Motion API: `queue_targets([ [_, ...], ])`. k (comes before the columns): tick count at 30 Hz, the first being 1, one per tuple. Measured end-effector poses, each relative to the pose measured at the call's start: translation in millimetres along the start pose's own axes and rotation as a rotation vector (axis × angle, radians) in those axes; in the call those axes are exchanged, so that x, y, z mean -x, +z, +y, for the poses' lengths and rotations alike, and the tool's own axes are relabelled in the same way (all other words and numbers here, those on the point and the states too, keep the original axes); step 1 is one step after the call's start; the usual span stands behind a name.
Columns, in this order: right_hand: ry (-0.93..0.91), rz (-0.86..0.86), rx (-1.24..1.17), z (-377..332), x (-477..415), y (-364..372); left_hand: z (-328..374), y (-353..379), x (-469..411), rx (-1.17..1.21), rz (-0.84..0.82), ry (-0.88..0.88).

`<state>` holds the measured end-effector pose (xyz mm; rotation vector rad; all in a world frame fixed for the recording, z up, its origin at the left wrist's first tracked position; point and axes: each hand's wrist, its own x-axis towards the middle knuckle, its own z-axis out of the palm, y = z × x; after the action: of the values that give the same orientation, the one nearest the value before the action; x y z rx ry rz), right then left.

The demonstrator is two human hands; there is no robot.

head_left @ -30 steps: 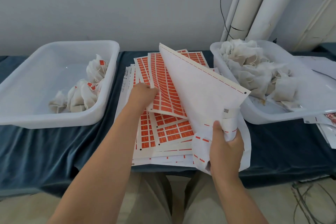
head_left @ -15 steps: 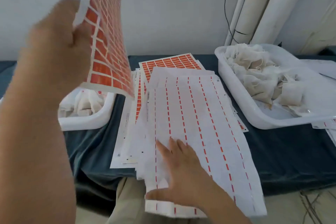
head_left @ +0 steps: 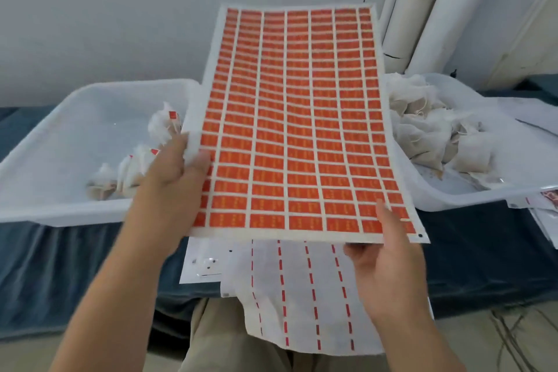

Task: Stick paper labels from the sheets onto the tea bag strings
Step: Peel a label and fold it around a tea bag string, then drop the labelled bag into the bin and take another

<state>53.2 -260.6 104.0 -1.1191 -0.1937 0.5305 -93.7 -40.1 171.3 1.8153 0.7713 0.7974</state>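
We hold paper sheet of orange labels [head_left: 296, 130] aloft: left hand [head_left: 175, 181] pinches left edge, right hand [head_left: 389, 263] pinches near corner. Risk: limp sheet buckles, slips. White tea bags [head_left: 428, 136] wait in right white plastic tub [head_left: 453, 199]

We note a matt paper sheet [head_left: 296, 118], smooth white plastic tubs [head_left: 75, 136], gauzy cloth tea bags [head_left: 428, 130], blue velvety cloth over the surface [head_left: 60, 266].

centre: upheld label sheet [head_left: 296, 130] screens the bench [head_left: 45, 266] middle, tub to tub | left: left tub [head_left: 90, 217] open from above, labelled bags [head_left: 133, 169] low inside | right: right tub [head_left: 453, 199] heaped with tea bags [head_left: 431, 136] | front: spent sheets [head_left: 302, 296] overhang bench edge
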Motion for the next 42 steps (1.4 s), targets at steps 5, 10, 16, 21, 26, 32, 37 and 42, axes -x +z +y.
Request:
queue_targets([
  [5, 0.123, 0.072, 0.401, 12.5, -3.2, -34.3, -61.6, 38.0, 15.3, -0.131, 0.029, -0.153],
  [10, 0.130, 0.022, 0.765, 10.1, -14.6, -56.8, -117.4, 57.1, 22.8, -0.764, -0.011, -0.161],
  [16, 0.091, 0.011, 1.540, 0.3, -42.2, -84.6, -120.6, 70.9, 24.9, -1.026, -0.026, 0.056],
  [21, 0.122, -0.187, 1.806, -23.7, -62.6, -67.9, -102.3, 97.5, 30.5, -0.900, -0.261, 0.054],
  [26, -0.178, -0.080, 1.399, -99.2, -118.8, -49.0, -91.8, 102.6, 17.8, -0.996, -0.339, 0.011],
  [32, -0.222, 0.260, 1.739, -148.9, -253.6, -127.8, -86.0, 103.7, 14.5, -1.039, -0.339, 0.016],
  [37, 0.099, 0.324, 1.930, -153.3, -282.7, -186.2, -84.2, 104.9, 14.4, -1.038, -0.326, 0.021],
  [42, -0.013, 0.380, 1.903, -150.0, -273.3, -202.2, -84.6, 103.5, 15.9, -1.018, -0.313, 0.049],
])
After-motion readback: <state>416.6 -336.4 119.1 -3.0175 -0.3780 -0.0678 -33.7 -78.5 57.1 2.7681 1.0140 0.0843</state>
